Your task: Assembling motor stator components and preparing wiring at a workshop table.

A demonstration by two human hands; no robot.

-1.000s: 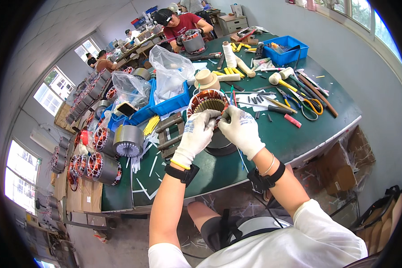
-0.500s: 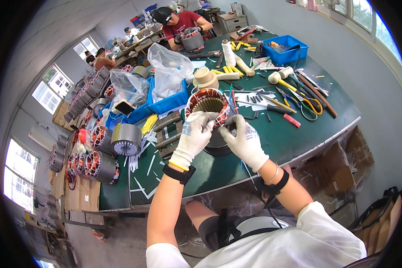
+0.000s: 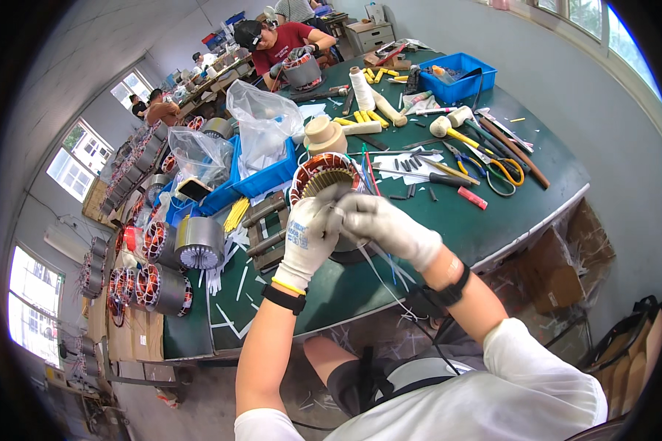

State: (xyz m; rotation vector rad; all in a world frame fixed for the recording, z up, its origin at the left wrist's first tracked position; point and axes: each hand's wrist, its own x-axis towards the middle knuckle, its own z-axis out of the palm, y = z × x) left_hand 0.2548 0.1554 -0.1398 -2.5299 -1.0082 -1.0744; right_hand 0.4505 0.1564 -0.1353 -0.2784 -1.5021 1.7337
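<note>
A motor stator (image 3: pixel 322 163) stands upright on the green table in front of me. White cord laces its orange-brown coil ends, and slots line its bore. My left hand (image 3: pixel 310 229), in a white glove, is closed at the stator's near rim; whatever its fingers pinch is hidden. Against it, my gloved right hand (image 3: pixel 386 224) is closed with blurred fingertips. White cord (image 3: pixel 382 283) hangs from beneath the right fingers toward my lap. Green, red and blue leads (image 3: pixel 367 167) rise behind the right hand.
A slotted metal stand (image 3: pixel 266 231) and blue bins (image 3: pixel 268 175) lie left. Hammers, scissors (image 3: pixel 504 175) and a red marker (image 3: pixel 472 198) lie right, with a thread cone (image 3: pixel 360 90) behind. Finished stators (image 3: pixel 162 288) crowd the left edge. A co-worker (image 3: pixel 283 45) handles another stator across the table.
My right hand has moved left from beside the stator to meet my left hand. More of the white cord shows below them. The whole view has shifted slightly.
</note>
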